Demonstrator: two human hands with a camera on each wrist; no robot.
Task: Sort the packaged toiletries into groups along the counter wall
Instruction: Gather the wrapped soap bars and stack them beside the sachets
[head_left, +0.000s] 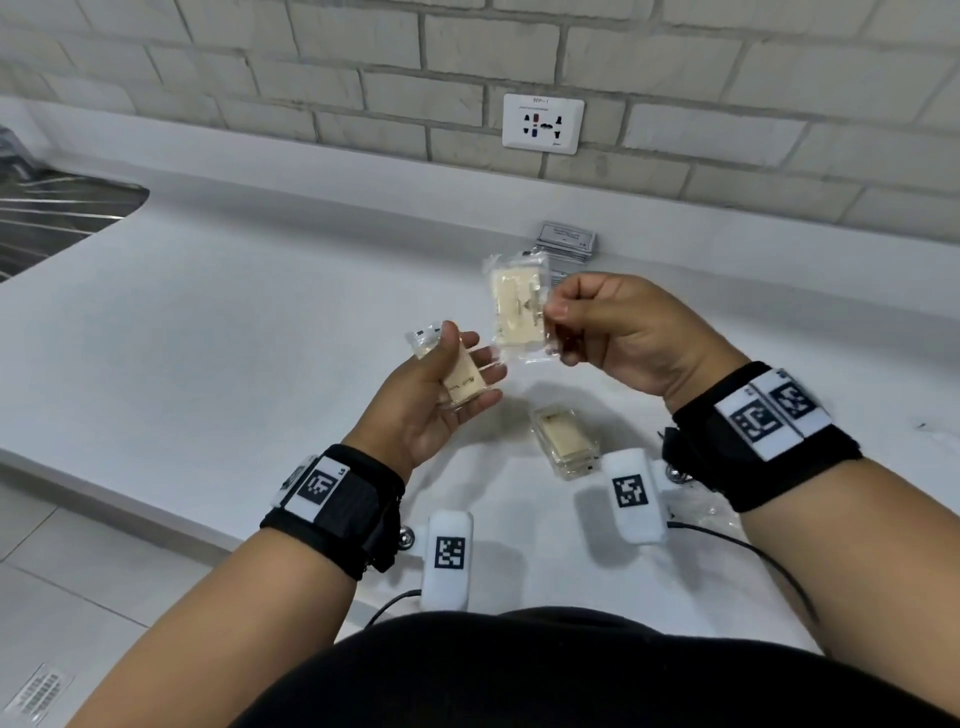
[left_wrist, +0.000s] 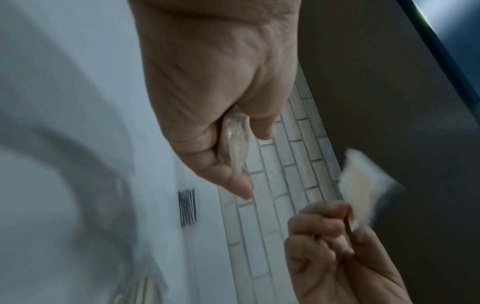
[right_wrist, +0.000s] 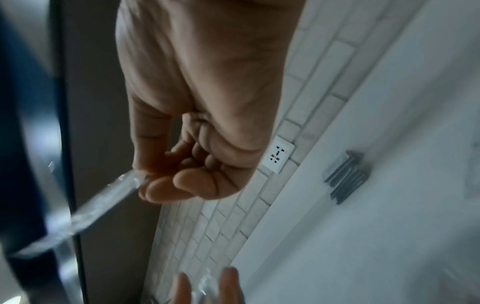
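Above the white counter (head_left: 260, 291), my left hand (head_left: 447, 384) holds a small cream soap bar in clear wrap (head_left: 460, 387), thumb pressing it against the fingers; the same wrapped bar (left_wrist: 233, 142) shows edge-on in the left wrist view. My right hand (head_left: 571, 322) pinches the wrapper edge of a larger cream soap packet (head_left: 519, 312), which hangs just right of the left hand. That packet (right_wrist: 103, 203) appears blurred in the right wrist view. A stack of wrapped soaps (head_left: 563, 441) lies on the counter below the hands. A pile of dark sachets (head_left: 566, 241) sits near the wall.
A brick-tile wall (head_left: 363, 62) with a white socket plate (head_left: 543, 123) runs behind the counter. A dark basin (head_left: 52, 218) lies at far left. Cables (head_left: 753, 551) and clear wrappers (head_left: 706, 509) lie near the counter's front edge.
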